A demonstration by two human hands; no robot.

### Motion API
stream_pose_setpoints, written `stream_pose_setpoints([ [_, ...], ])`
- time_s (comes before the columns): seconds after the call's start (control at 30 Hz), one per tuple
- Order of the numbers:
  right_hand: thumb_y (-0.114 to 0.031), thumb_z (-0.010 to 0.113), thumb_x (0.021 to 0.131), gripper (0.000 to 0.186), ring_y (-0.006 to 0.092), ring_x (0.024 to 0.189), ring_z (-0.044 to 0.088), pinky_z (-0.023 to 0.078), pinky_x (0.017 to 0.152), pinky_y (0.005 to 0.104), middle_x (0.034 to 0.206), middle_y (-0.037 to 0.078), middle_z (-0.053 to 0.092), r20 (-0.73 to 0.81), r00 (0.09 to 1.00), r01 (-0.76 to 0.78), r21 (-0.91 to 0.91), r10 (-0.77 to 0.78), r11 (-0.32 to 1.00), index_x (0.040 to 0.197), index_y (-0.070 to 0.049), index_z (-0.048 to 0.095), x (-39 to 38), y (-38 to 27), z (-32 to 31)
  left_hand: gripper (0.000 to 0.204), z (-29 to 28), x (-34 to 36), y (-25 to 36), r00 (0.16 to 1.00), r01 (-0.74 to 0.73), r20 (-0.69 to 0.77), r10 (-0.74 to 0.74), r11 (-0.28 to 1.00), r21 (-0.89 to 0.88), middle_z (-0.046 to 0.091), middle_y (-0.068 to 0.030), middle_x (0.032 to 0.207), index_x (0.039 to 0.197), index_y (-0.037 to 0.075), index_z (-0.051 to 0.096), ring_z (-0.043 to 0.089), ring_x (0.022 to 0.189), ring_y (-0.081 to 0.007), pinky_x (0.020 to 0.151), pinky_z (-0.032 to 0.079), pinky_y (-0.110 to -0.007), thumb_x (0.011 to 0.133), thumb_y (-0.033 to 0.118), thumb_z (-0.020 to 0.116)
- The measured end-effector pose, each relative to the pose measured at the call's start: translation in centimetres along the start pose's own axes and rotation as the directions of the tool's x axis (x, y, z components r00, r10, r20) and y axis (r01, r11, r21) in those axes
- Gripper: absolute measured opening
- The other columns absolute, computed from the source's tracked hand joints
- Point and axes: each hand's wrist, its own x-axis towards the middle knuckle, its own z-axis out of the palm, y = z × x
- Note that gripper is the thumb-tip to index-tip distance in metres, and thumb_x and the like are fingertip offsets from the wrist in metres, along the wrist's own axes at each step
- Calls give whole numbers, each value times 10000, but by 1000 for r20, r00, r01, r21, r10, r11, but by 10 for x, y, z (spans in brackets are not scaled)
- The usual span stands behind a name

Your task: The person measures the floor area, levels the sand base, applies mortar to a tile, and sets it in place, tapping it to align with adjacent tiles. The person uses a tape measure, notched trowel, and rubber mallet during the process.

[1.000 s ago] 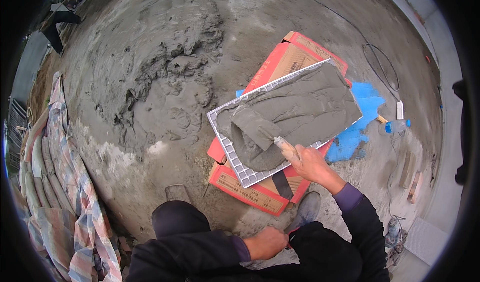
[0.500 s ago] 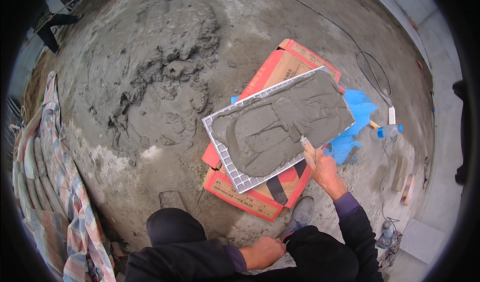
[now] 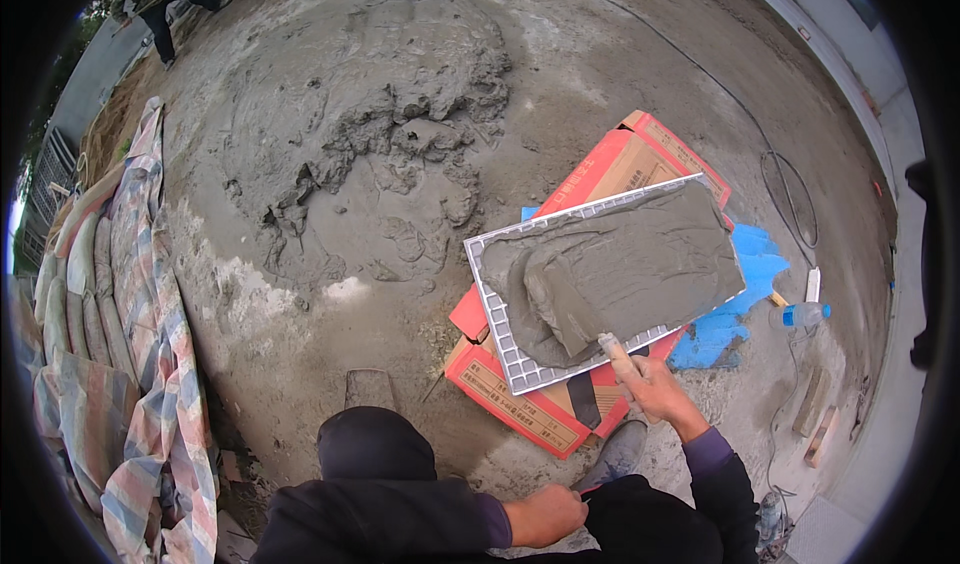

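The right hand (image 3: 655, 389) is gripping a trowel handle (image 3: 617, 356), its blade lying in the wet mortar (image 3: 620, 269) covering a ribbed tile (image 3: 510, 349). The tile is resting on red cardboard boxes (image 3: 520, 404). The left hand (image 3: 545, 514) is curling closed against the knee. All around, a grey cement floor is spreading, with a mortar heap (image 3: 400, 134) beyond and striped sacking (image 3: 150, 364) lying at left.

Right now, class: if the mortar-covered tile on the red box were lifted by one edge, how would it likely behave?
The tile would probably stay stiff: it lies flat, overhanging the red box. It is likely heavy, since thick wet mortar covers it. The mortar might slump if tilted.
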Motion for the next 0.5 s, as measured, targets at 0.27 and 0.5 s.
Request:
stream_pose_setpoints([
  [0.27,-365,663,995,373,146,559,579,466,518,344,711,67,608,289,906,379,-235,-308,895,1009,-1,585,4,-162,22,258,10,9,14,994,-92,-59,95,994,56,702,-151,742,741,98,744,711,713,-343,617,544,-472,802,349,737],
  [0.5,-274,649,955,342,470,829,707,546,729,551,822,275,695,271,661,643,-685,-700,342,1024,25,497,163,-252,231,238,-10,5,17,992,62,-120,-46,989,131,705,-129,754,758,95,749,706,720,-325,627,547,-449,816,324,723],
])
